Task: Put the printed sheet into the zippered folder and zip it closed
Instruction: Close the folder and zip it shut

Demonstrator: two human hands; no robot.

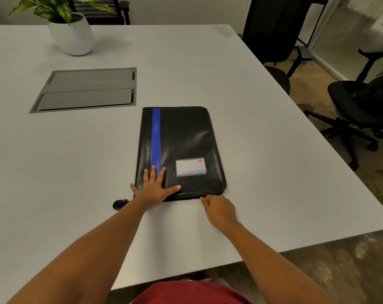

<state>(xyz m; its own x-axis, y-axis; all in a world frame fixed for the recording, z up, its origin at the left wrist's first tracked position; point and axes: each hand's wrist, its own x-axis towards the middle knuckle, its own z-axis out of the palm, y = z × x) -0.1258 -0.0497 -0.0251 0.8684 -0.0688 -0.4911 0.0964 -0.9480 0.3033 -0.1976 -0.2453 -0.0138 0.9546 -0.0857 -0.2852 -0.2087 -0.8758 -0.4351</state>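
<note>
I see the zippered folder (pixel 179 152) lying flat and shut on the white surface (pixel 252 128), just past 12 o'clock of my body. My left hand (pixel 154 186) presses its near-left corner with the grip spread flat, clamped on nothing. My right hand (pixel 219 210) sits at the near edge, toward 1 o'clock, grip pinched together, probably on the zipper pull, which I cannot make out. The folder looks like stiff, smooth leatherette, so I judge it light and liable to slide; pinning it while drawing along the edge suits. The printed sheet is not visible, presumably inside. A small dark object (pixel 120 204) at 11 o'clock of my left wrist is unclear.
</note>
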